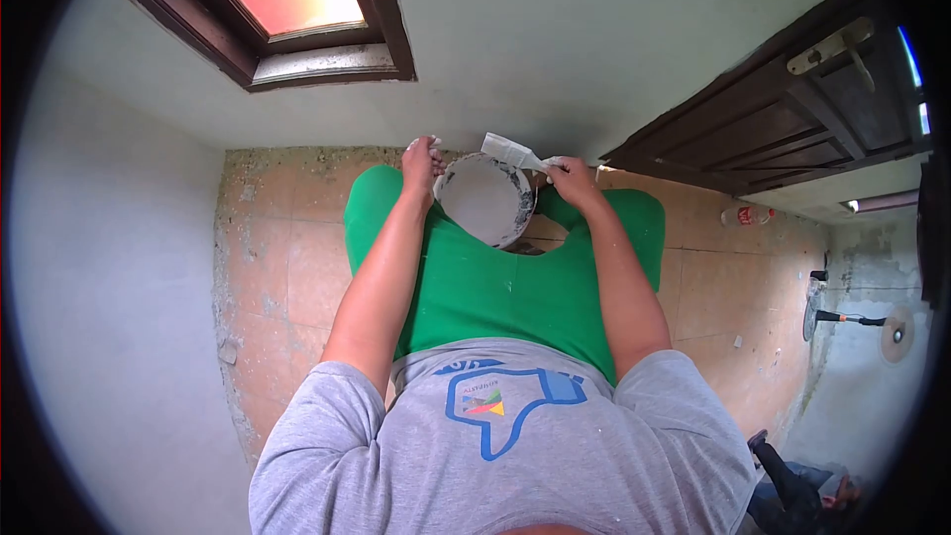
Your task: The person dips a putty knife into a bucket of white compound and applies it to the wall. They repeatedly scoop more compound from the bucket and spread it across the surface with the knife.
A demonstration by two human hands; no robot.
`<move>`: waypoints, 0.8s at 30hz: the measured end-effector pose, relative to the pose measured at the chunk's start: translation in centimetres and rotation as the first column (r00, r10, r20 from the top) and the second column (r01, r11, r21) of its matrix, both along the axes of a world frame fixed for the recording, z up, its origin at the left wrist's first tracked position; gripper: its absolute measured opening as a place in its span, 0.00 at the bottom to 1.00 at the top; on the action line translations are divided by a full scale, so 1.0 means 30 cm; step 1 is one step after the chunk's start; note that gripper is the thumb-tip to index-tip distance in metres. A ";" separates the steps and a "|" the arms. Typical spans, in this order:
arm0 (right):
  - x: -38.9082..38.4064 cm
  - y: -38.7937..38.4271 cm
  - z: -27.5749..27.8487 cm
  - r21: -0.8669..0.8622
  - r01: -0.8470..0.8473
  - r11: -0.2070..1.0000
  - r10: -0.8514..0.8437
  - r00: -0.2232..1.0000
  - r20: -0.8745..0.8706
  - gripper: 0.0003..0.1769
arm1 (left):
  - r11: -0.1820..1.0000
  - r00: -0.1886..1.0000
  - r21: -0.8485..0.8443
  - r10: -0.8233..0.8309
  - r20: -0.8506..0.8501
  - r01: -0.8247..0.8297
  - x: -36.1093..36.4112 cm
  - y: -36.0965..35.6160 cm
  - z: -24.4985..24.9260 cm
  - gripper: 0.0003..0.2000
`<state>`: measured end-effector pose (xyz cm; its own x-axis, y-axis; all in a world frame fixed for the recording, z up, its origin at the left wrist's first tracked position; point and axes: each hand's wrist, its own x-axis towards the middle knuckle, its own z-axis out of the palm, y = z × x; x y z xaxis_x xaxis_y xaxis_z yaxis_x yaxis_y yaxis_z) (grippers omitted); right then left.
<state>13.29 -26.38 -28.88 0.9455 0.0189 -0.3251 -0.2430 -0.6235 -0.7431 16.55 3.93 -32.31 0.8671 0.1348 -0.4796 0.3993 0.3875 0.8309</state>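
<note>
A round bucket (484,200) of pale grey-white paint or paste stands between my knees, its rim smeared with dark and white residue. My right hand (573,181) is closed around the handle of a wide brush (511,152), whose white-coated head lies over the bucket's far right rim. At the bucket's left side, my left hand (423,160) is closed, with white residue on its fingers; whether it holds anything is too small to make out.
A wall with a dark-framed window (327,59) rises ahead, and a dark wooden door (792,109) is at the right. A bottle (748,215) lies on the tiled floor (260,267). Tools with a disc (897,334) are at far right, dark items (792,485) at lower right.
</note>
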 end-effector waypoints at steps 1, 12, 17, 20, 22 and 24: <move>-0.007 -0.001 -0.040 -0.014 -0.015 1.000 0.015 0.999 0.030 0.15 | 1.000 1.000 0.025 -0.019 0.008 0.019 -0.002 -0.007 0.003 0.13; -0.035 -0.016 -0.182 -0.147 0.035 0.988 -0.023 0.996 0.082 0.14 | 0.590 0.703 0.688 -0.692 0.161 0.423 -0.119 -0.162 0.027 0.21; -0.022 -0.014 -0.213 -0.156 0.010 0.988 0.004 0.996 0.092 0.14 | 0.213 0.555 0.876 -0.829 -0.073 0.434 -0.134 -0.204 0.052 0.30; -0.015 -0.018 -0.226 -0.091 -0.001 0.996 0.004 1.000 0.025 0.15 | 0.249 0.551 0.889 -0.835 -0.005 0.385 -0.135 -0.206 0.060 0.31; -0.017 -0.017 -0.212 -0.093 0.008 0.996 -0.008 1.000 0.008 0.15 | 0.240 0.544 0.877 -0.839 -0.029 0.416 -0.136 -0.213 0.076 0.32; -0.020 -0.017 -0.209 -0.095 0.018 0.995 -0.019 1.000 -0.012 0.16 | 0.249 0.548 0.879 -0.836 -0.016 0.406 -0.137 -0.222 0.084 0.32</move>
